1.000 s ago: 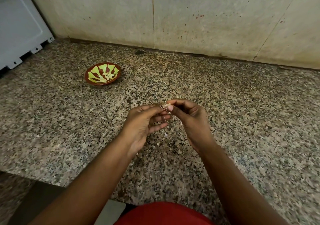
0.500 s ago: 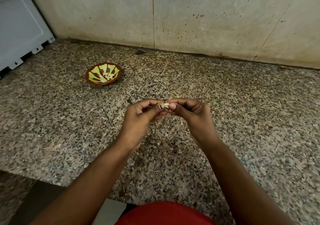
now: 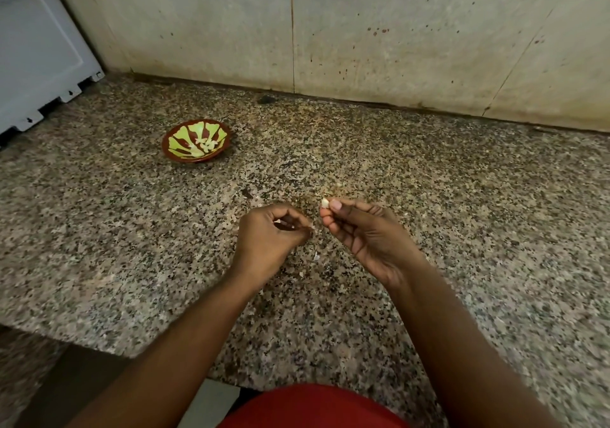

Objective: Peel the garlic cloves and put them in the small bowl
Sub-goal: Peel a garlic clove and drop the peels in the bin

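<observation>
My right hand (image 3: 366, 233) pinches a small pale garlic clove (image 3: 325, 202) between thumb and fingertips, above the middle of the granite counter. My left hand (image 3: 269, 241) is just to its left, fingers curled, with a thin scrap of garlic skin (image 3: 311, 227) at its fingertips. A small red-brown bowl (image 3: 175, 137) with a green pattern stands at the back left of the counter and holds several peeled cloves (image 3: 206, 144).
Bits of garlic skin (image 3: 316, 256) lie on the speckled granite counter (image 3: 462, 196) under and beyond my hands. A white appliance (image 3: 36, 48) stands at the far left. A stained wall (image 3: 363, 31) closes the back. The counter's front edge runs near my body.
My hands were joined on the clove; now they have drawn apart. The right hand keeps the clove, the left has pulled away down and left with a scrap of skin.
</observation>
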